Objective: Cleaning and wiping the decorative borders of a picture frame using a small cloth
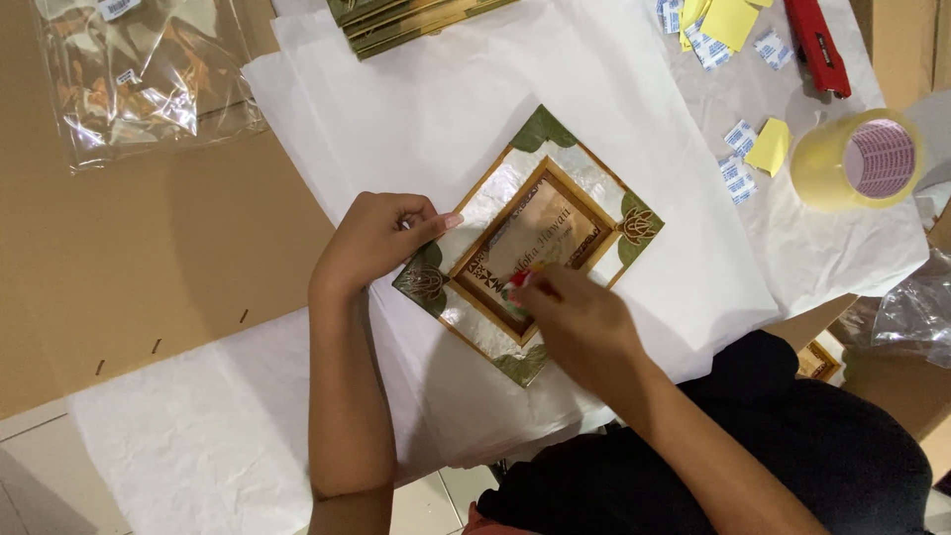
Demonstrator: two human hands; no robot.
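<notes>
A square picture frame (530, 173) with a pearly white border, green corner pieces and a gold inner rim lies turned like a diamond on white tissue paper (436, 109). My left hand (371, 238) rests on the frame's left corner, fingers curled, thumb pressing the border. My right hand (580, 317) is over the frame's lower middle, fingertips pinched on a small red and white object (519, 278) at the inner picture area. What that small object is cannot be told.
A roll of yellowish tape (857, 159) stands at the right. A red tool (817, 45), yellow notes (728, 20) and small white-blue packets (738, 173) lie at the top right. Clear plastic bags (139, 74) lie top left on brown cardboard (149, 267). More frames (396, 20) are stacked at the top.
</notes>
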